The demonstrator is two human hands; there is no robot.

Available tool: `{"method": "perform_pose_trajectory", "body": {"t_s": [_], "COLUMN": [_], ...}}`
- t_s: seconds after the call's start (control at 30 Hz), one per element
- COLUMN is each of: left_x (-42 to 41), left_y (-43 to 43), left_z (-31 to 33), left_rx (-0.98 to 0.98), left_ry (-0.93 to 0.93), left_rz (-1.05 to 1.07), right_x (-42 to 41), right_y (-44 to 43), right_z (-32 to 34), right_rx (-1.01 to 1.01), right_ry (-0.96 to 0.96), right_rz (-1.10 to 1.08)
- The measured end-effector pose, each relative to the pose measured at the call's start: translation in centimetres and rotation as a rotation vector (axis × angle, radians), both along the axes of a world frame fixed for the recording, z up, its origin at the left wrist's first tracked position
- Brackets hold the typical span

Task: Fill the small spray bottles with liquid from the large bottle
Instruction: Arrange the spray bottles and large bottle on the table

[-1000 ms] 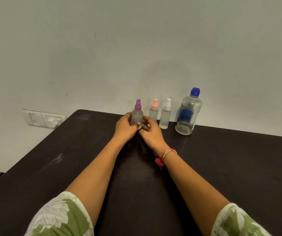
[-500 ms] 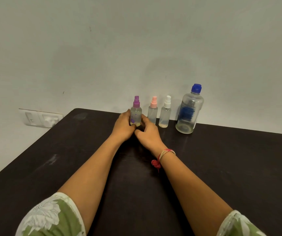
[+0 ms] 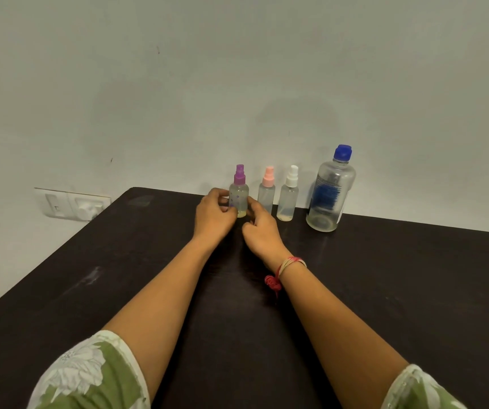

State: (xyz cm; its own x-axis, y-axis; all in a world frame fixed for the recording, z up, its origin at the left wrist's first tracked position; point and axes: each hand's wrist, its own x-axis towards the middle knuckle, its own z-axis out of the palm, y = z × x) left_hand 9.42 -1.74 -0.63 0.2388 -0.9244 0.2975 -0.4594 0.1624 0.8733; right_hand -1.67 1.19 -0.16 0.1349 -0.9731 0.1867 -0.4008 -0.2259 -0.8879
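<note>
Three small clear spray bottles stand in a row at the table's far edge: a purple-capped bottle [image 3: 238, 195], a pink-capped bottle [image 3: 266, 191] and a white-capped bottle [image 3: 288, 196]. Each holds a little pale liquid at the bottom. To their right stands the large clear bottle [image 3: 330, 191] with a blue cap and blue label, nearly empty. My left hand [image 3: 212, 214] holds the purple-capped bottle from its left side. My right hand [image 3: 262, 228] touches the same bottle from the right, fingers curled by its base. All caps are on.
The dark table [image 3: 385, 290] runs up to a pale wall. A white socket plate [image 3: 72, 203] sits on the wall left of the table's corner. A red thread band is on my right wrist.
The view has tilted slightly. Both hands stay at the purple-capped bottle; my right hand has slipped a little lower and nearer along its right side.
</note>
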Motion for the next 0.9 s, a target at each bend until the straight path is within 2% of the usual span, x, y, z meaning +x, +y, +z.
{"method": "perform_pose_trajectory", "body": {"t_s": [0.2, 0.37, 0.6, 0.67, 0.8, 0.9], "left_x": [-0.1, 0.0, -0.3, -0.3, -0.4, -0.6], "left_y": [0.2, -0.1, 0.3, 0.3, 0.5, 0.5], "left_z": [0.1, -0.1, 0.2, 0.2, 0.2, 0.1], "left_rx": [0.011, -0.035, -0.019, -0.023, -0.102, -0.143], "left_ry": [-0.015, -0.05, -0.057, -0.05, -0.089, -0.17], "left_rz": [-0.056, 0.012, -0.043, -0.035, 0.032, 0.022], "right_x": [-0.1, 0.1, 0.4, 0.2, -0.4, -0.7], "right_y": [-0.4, -0.5, -0.8, -0.4, 0.5, 0.4], "right_z": [0.0, -0.1, 0.0, 0.0, 0.3, 0.3], "right_rx": [0.067, 0.058, 0.051, 0.008, -0.262, -0.256], "right_ry": [0.037, 0.036, 0.108, 0.038, -0.087, -0.128], "right_rz": [-0.014, -0.034, 0.011, -0.069, -0.354, -0.443]}}
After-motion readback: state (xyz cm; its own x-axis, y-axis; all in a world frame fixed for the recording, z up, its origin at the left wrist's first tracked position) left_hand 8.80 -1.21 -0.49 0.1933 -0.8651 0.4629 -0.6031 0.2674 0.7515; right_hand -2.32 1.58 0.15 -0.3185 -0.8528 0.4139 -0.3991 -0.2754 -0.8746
